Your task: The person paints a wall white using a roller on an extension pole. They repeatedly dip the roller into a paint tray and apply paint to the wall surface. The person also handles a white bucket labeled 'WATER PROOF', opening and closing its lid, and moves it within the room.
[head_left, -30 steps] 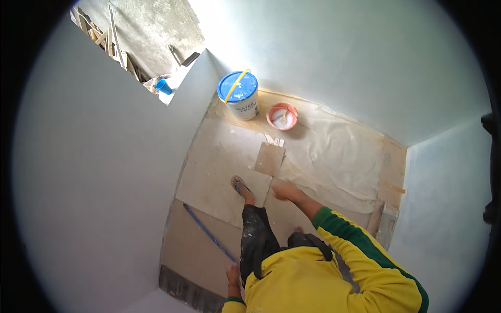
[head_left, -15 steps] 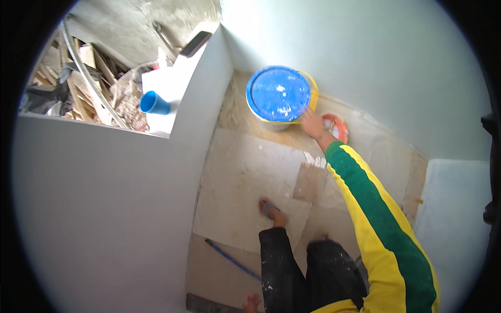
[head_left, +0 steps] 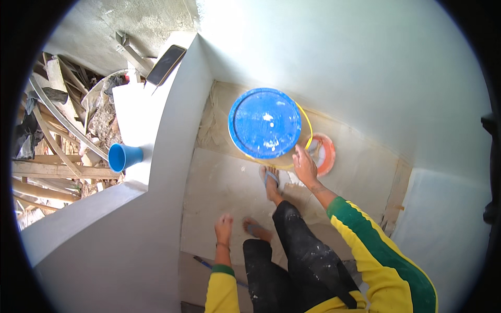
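A bucket with a round, paint-spotted blue lid (head_left: 265, 122) stands on the covered floor. Its yellow handle (head_left: 311, 128) hangs down around the right and near side. My right hand (head_left: 305, 166) is at the bucket's near right edge, fingers curled around the handle where it passes behind them; the grip itself is partly hidden. Just right of that hand lies an orange-red ring-shaped container (head_left: 327, 155) with whitish stuff inside. My left hand (head_left: 223, 229) hangs lower left, loosely closed, away from the bucket, with nothing visible in it.
A low wall (head_left: 175, 115) on the left carries a blue cup (head_left: 125, 157) and a dark phone (head_left: 166, 65). Beyond it lie timber and rubble (head_left: 62, 161). A thin blue rod (head_left: 203, 262) rests on the floor near my feet (head_left: 271, 182).
My view has shifted and my feet have stepped closer to the bucket. My left hand has come into view. My right hand has moved nearer to me, still beside the bucket's handle.
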The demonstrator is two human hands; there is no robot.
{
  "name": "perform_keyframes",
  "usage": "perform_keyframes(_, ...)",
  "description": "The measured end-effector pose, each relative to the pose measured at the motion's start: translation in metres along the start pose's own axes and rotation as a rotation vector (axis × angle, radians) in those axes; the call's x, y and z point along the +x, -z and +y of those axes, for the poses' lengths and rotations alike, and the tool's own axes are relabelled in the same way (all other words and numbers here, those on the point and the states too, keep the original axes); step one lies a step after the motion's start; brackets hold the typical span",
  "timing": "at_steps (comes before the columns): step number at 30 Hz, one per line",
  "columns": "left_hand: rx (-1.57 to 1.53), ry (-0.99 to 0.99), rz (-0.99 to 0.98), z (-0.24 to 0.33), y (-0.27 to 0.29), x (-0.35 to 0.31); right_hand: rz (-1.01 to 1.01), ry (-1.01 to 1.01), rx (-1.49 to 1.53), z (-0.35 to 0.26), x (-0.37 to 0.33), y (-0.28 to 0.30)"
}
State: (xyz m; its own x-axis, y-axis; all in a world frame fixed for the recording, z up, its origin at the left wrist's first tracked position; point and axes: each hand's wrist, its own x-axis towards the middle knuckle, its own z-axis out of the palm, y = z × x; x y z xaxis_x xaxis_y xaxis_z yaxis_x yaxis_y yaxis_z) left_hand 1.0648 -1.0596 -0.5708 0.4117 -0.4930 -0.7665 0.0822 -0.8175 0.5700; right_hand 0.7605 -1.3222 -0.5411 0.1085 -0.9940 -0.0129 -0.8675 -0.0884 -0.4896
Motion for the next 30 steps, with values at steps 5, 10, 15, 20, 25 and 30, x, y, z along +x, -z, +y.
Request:
perform_keyframes(5,0.118,-0.451,0.176,0.173,-0.129,0.138,0.033,-0.498,-0.138,0.022,0.132,-0.057)
perform_keyframes(10,0.147,-0.075,0.462,0.243,-0.188,0.161,-0.158,-0.621,0.079,0.031,0.153,-0.045)
perform_keyframes(15,-0.113,-0.096,0.324,0.239,-0.161,0.147,0.058,-0.573,0.271,0.002,0.154,-0.013)
perform_keyframes(20,0.239,-0.46,0.317,0.276,-0.138,0.079,-0.008,-0.668,0.811,-0.053,0.156,0.059)
perform_keyframes(25,0.454,-0.876,0.008,0.331,-0.135,-0.018,-0.135,-0.775,1.049,-0.124,0.163,0.11)
perform_keyframes(30,0.395,-0.816,0.198,0.339,-0.125,-0.029,-0.361,-0.492,0.942,-0.177,0.16,0.12)
